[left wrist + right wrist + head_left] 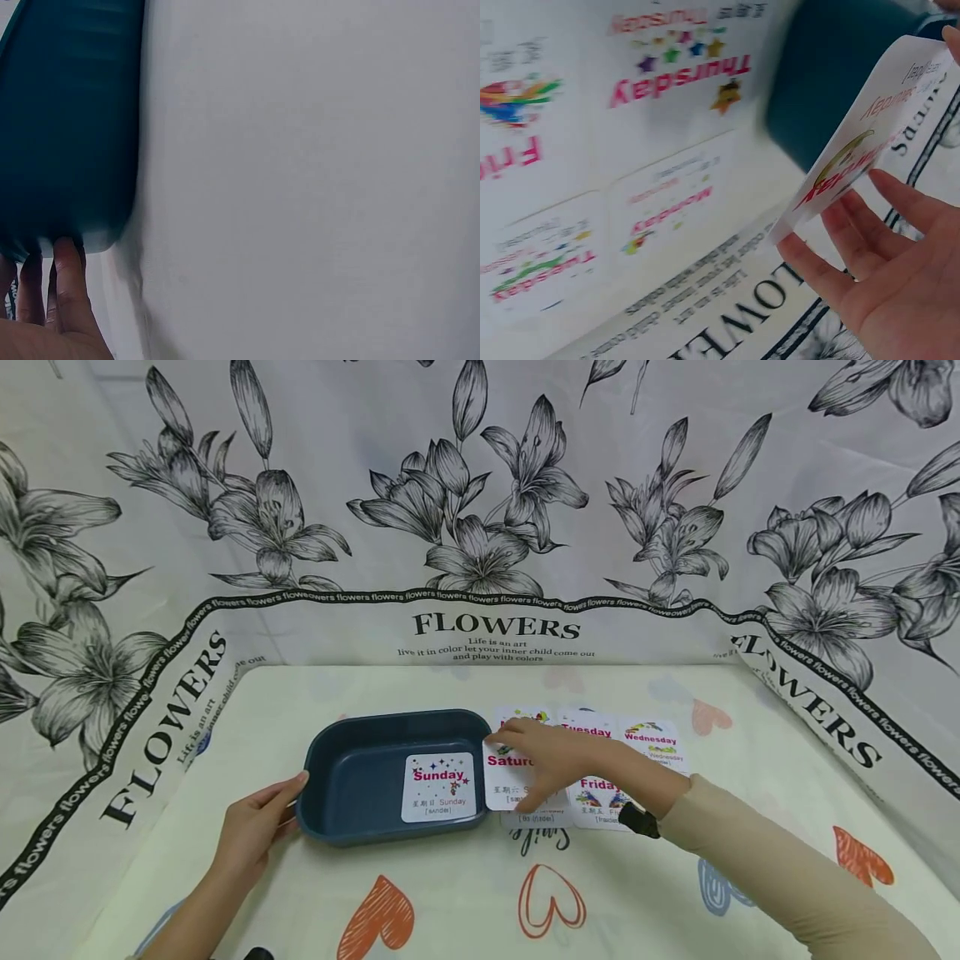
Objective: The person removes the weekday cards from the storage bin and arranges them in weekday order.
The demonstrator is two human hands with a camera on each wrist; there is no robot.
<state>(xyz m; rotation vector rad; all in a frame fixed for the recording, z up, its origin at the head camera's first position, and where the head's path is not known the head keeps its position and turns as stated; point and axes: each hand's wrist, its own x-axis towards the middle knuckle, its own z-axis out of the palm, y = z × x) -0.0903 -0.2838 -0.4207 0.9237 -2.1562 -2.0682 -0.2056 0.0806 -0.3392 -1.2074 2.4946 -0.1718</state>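
A dark blue rectangular tray (375, 838) stands on the table with a Sunday card (439, 789) lying in its right part. My left hand (253, 820) holds the tray's left end, thumb at the rim; in the left wrist view its fingers (71, 289) touch the outer wall. Beside the tray's right end, my right hand (553, 755) holds a Saturday card (501, 792) by its edges. The right wrist view shows this card (855, 139) tilted and raised above the table, between the fingertips and the thumb, which is partly out of frame.
Under and beyond my right hand lie Monday (671, 206), Tuesday (587, 724), Wednesday (651, 742), Thursday (679, 71) and Friday (598, 802) cards in two rows. A heart-patterned cloth (465, 902) covers the table, and a flower-printed curtain (405, 560) stands behind it.
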